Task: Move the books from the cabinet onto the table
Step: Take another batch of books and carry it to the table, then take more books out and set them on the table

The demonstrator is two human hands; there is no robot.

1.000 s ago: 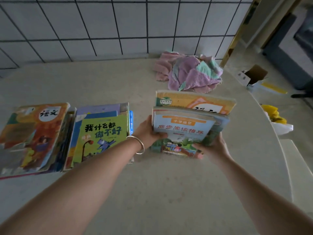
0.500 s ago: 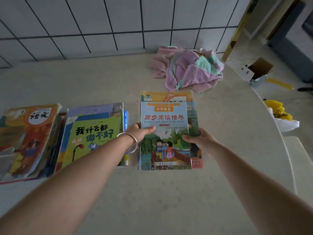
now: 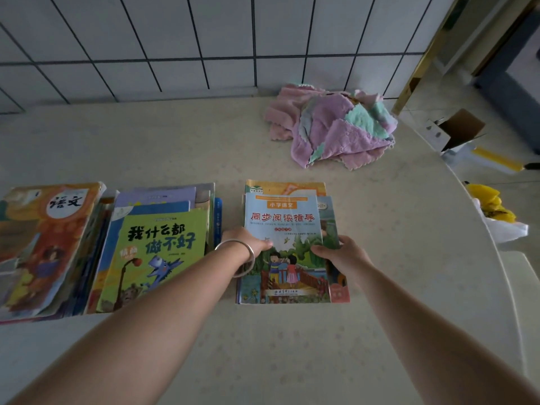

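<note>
A small stack of books (image 3: pixel 285 217) lies flat on the beige table (image 3: pixel 292 346), topped by a light blue reader with two children on its cover. My left hand (image 3: pixel 244 242), a silver bangle on its wrist, grips the stack's left edge with the thumb on the cover. My right hand (image 3: pixel 347 255) grips the right edge, thumb also on top. The fingers of both hands are hidden at the stack's sides. To the left lie two more book piles, one topped by a green book (image 3: pixel 163 244) and one by an orange textbook (image 3: pixel 43 238).
A heap of pink, purple and green cloths (image 3: pixel 333 127) sits at the back of the table near the tiled wall. Past the table's curved right edge are an open cardboard box (image 3: pixel 455 130) and a yellow bundle in a white bag (image 3: pixel 493 206).
The stack went from tilted in the air to lying flat on the table beside the green-topped pile. Both hands came down with it and stay on its edges.
</note>
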